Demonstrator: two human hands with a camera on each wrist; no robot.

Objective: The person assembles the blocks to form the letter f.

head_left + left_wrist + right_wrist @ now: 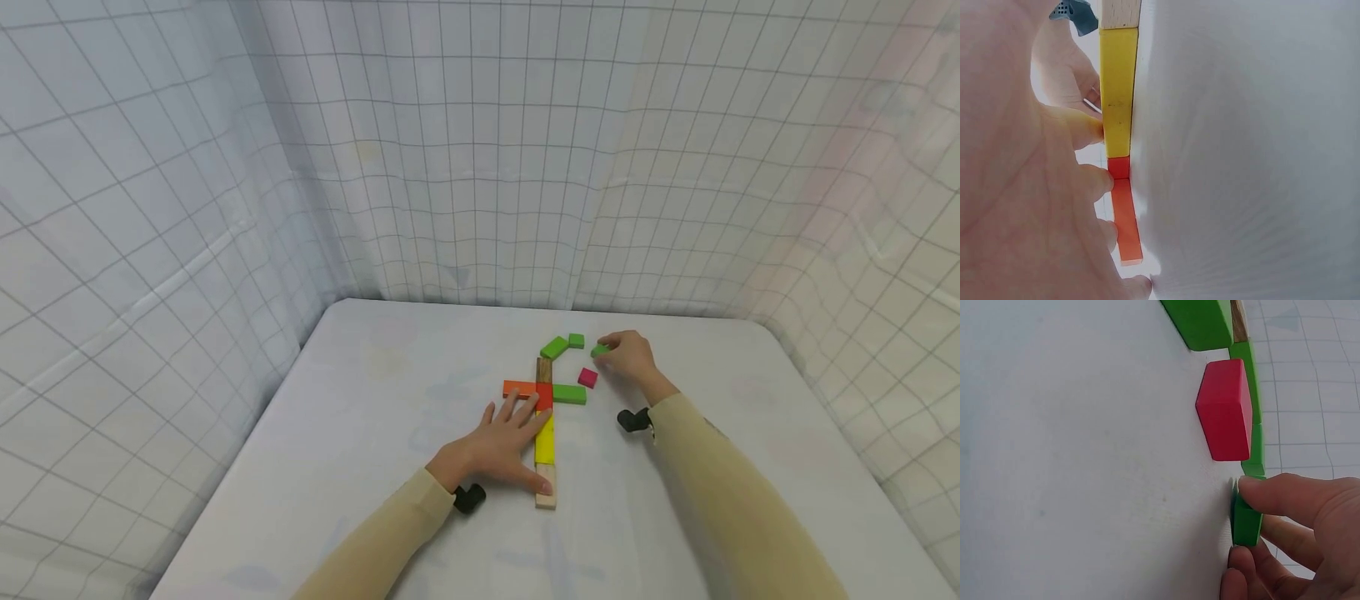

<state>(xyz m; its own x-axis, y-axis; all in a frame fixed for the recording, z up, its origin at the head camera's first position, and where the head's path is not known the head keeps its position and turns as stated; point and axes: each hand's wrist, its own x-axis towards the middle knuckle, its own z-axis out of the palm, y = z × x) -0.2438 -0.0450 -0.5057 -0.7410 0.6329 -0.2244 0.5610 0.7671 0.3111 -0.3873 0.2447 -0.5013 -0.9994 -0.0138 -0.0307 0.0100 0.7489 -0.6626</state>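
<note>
My right hand [630,358] pinches a small green block [1248,524] between thumb and fingers, at the table surface. Just left of it lies a small green block [576,340], then a longer green block [554,347], slanting toward a brown block [543,369]. A crimson block [588,377] stands apart, nearer me. My left hand [495,447] is spread flat, its fingers and thumb touching a column of blocks: red [544,396], yellow [545,442] and pale wood [546,500]. An orange block [519,388] and a green block [570,394] flank the red one left and right.
The blocks lie on a white table [360,375]. Grid-patterned white curtains [480,167] enclose its back and sides. A dark device sits at each wrist, the right one [634,419] beside the sleeve.
</note>
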